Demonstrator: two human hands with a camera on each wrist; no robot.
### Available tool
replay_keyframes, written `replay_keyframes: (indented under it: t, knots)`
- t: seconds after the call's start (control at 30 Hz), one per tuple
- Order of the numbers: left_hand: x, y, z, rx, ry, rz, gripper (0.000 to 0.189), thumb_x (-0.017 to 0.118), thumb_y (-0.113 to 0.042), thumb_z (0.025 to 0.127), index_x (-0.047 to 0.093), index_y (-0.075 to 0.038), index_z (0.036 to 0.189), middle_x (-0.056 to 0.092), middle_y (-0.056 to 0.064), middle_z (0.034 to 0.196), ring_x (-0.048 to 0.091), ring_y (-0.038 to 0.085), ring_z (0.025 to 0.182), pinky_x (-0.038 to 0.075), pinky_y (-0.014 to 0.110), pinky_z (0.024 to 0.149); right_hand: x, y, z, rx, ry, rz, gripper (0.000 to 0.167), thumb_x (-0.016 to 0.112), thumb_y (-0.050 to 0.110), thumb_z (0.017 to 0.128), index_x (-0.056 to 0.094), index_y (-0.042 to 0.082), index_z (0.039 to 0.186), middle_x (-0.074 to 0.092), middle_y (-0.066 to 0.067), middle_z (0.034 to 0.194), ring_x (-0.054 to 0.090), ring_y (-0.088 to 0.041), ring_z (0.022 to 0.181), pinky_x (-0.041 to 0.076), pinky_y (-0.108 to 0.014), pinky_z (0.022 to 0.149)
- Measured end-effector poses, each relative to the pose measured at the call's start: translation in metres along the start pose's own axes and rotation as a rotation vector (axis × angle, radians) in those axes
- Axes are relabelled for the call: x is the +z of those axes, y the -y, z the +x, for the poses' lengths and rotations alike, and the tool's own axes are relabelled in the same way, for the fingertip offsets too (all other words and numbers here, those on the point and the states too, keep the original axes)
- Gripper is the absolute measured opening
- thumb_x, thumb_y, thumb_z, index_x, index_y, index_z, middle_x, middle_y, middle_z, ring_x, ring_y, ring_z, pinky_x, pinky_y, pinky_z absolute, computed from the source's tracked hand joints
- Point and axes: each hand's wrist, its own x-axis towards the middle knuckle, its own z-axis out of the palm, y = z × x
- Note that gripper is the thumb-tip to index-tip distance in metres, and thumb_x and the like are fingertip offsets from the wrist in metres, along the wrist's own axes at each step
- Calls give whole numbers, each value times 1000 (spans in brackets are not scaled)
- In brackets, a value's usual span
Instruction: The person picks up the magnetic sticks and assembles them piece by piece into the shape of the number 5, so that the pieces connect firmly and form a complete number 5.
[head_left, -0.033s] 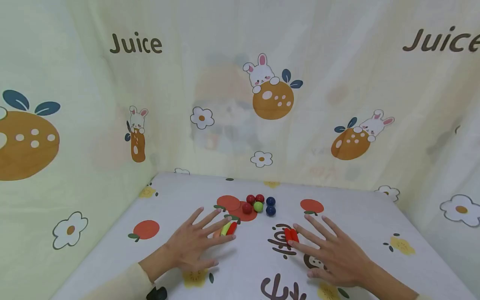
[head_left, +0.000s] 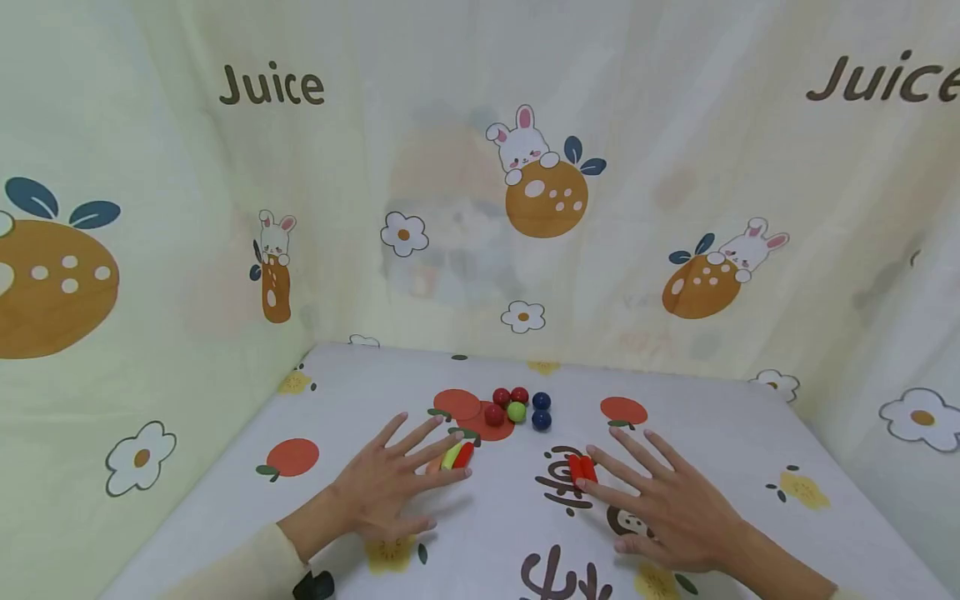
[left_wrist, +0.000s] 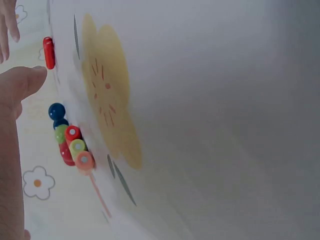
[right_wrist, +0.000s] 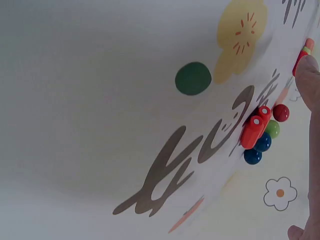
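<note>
My left hand (head_left: 386,483) is spread over the cloth with straight fingers, holding nothing. Partly behind its fingertips lie short cylinders: an orange one (left_wrist: 85,160), a yellow-green one (head_left: 451,457) and a red one (head_left: 465,455). On the other side, my right hand (head_left: 671,512) is also spread and holds nothing. Two red cylinders (head_left: 582,467) lie side by side by its fingertips; whether they touch the hand I cannot tell. Farther back sit three dark red balls (head_left: 494,416), one green ball (head_left: 517,412) and two dark blue balls (head_left: 542,420).
A white printed cloth (head_left: 510,517) with fruit pictures and dark lettering covers the table. Patterned curtains (head_left: 450,283) hang behind it and at both sides. A dark band (head_left: 313,586) is at the left wrist.
</note>
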Motion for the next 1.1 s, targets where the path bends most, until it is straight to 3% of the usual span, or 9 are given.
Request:
replay_keyframes:
  t: [0.2,0.4,0.7,0.83,0.97,1.1]
  knots:
    - [0,-2,-2,-5,2,12,74,39,-75,92,20,-49,159,15,-2,170,6,33,157,15,69,117,1,3,-2,8,-19,10,79,56,76,85,42,40,154,34,-4,164,21,-42,150,-11,-59,121]
    - [-1,-2,3,-17,28,-76,76,41,-73,92,19,-47,160,14,-3,170,11,33,156,16,68,117,6,4,0,10,-38,20,79,57,75,85,43,40,154,34,-4,164,23,-42,150,-13,-56,121]
    - [-7,8,18,-94,37,-121,82,49,-72,90,23,-41,161,22,-5,168,18,28,155,22,66,117,6,-2,18,11,-56,41,80,63,69,86,42,34,155,36,-6,163,27,-43,149,-15,-49,122]
    - [-9,11,22,-125,54,-147,84,52,-71,89,25,-36,161,28,-5,167,20,28,154,24,65,116,8,-2,27,51,-51,74,81,65,68,85,43,32,155,36,-6,163,28,-42,149,-15,-45,122]
    - [-9,12,24,-158,94,-210,84,54,-68,89,25,-36,161,28,-4,167,20,27,154,25,65,116,13,-3,36,105,-26,93,80,63,67,87,42,32,155,35,-6,163,29,-41,149,6,-58,123]
    - [-5,10,25,-180,112,-274,83,55,-67,89,27,-36,161,30,-2,166,22,29,153,27,65,114,16,-4,44,125,-12,105,79,62,67,88,42,31,155,36,-8,163,31,-41,148,28,-64,114]
